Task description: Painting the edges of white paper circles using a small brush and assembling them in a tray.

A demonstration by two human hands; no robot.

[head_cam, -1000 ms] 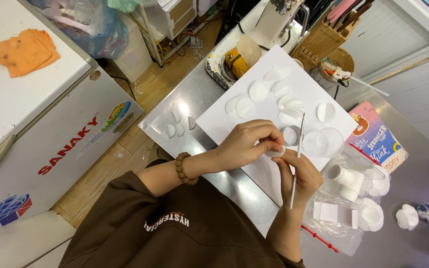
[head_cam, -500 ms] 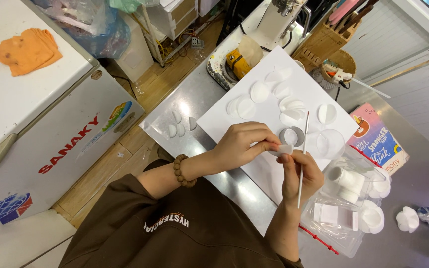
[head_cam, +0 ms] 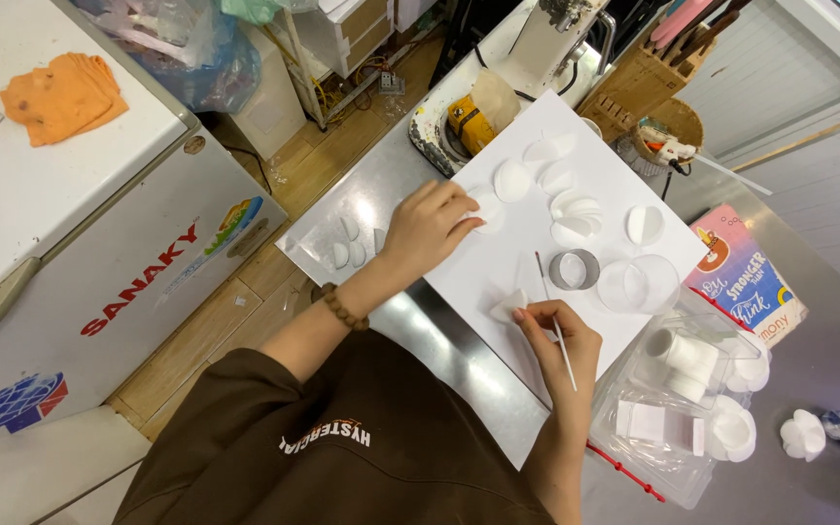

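White petal piece (head_cam: 509,305) lies on the white board (head_cam: 498,262) near its front edge; right hand (head_cam: 556,335), fingers closed on a thin brush (head_cam: 554,321), touches it; left hand (head_cam: 430,228), fingers loosely spread and holding nothing, rests on a disc (head_cam: 486,206) at the board's left edge; metal ring cutter (head_cam: 575,269) just beside; shaping step, I judge; next calls for a light, steady touch.

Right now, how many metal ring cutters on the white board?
1. The metal ring cutter stands on the white board, right of the thin stick in the right hand, beside a clear round disc. None seem hidden.
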